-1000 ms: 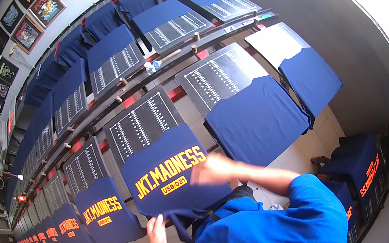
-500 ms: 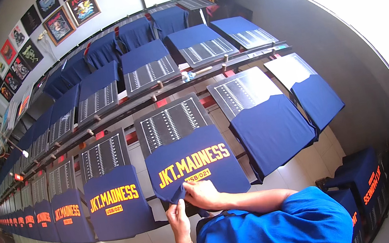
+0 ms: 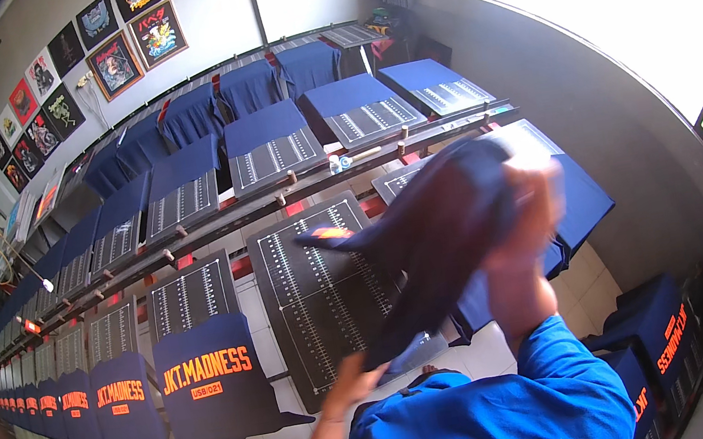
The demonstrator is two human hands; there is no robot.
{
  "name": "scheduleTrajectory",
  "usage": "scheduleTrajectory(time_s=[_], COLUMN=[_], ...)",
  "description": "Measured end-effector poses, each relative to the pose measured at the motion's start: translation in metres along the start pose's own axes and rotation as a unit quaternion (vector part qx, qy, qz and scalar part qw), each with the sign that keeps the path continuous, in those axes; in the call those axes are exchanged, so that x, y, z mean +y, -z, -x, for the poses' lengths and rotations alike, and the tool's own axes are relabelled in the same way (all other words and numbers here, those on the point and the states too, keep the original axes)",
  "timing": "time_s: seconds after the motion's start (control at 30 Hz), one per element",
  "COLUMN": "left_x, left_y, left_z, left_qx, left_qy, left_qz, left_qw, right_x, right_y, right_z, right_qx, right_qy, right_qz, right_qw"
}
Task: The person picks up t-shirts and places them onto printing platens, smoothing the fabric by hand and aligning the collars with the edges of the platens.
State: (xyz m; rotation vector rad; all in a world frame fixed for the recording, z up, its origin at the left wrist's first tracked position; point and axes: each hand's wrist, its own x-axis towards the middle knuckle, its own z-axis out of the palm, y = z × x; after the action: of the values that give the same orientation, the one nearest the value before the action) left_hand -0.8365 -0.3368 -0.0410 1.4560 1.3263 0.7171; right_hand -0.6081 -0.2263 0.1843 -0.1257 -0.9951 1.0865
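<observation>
A navy T-shirt (image 3: pixel 447 224) is in the air, bunched and blurred by motion, with a bit of its orange print showing at its left end. My right hand (image 3: pixel 528 208) grips it high up; blur smears the fingers. Low at the front, my left hand (image 3: pixel 358 382) is closed on the trailing lower end of the cloth. Under the shirt lies a black printing board (image 3: pixel 312 288) with white ruler-like markings, now bare. Left of it, another navy T-shirt (image 3: pixel 210 392) with orange lettering is stretched over the front of its board.
More boards with navy shirts run away to the left. A metal rail (image 3: pixel 234 213) with pegs divides the two rows. To the right, a shirt-covered board (image 3: pixel 577 197) stands near the grey wall. Printed shirts (image 3: pixel 670 345) hang on boards at the lower right.
The T-shirt has come off its board, lifted up and to the right by my right hand. The left hand has moved slightly right and down. The view has shifted a little.
</observation>
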Motion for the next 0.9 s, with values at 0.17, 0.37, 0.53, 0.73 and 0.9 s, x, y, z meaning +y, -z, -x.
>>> scheduleTrajectory(time_s=[0.17,0.37,0.53,0.73,0.9], left_x=[0.06,0.093,0.145,0.078,-0.027], left_y=[0.205,0.362,0.347,0.252,0.185], left_z=[0.023,-0.105,-0.087,0.013,0.025], left_qx=[0.369,0.519,0.578,0.465,0.317], left_qy=[-0.309,-0.317,-0.362,-0.309,-0.161], left_qz=[-0.166,-0.367,-0.253,0.076,0.46], left_qw=[0.861,0.704,0.686,0.826,0.813], right_x=[-0.033,0.066,0.076,-0.001,0.041], right_y=[0.005,0.115,0.142,0.08,0.13], right_z=[-0.072,-0.195,-0.214,-0.048,0.072], right_qx=[-0.007,-0.124,-0.02,0.092,0.089], right_qy=[0.389,0.06,0.007,-0.179,-0.321], right_qz=[0.618,0.679,0.439,0.338,0.445], right_qw=[0.683,0.721,0.898,0.92,0.831])
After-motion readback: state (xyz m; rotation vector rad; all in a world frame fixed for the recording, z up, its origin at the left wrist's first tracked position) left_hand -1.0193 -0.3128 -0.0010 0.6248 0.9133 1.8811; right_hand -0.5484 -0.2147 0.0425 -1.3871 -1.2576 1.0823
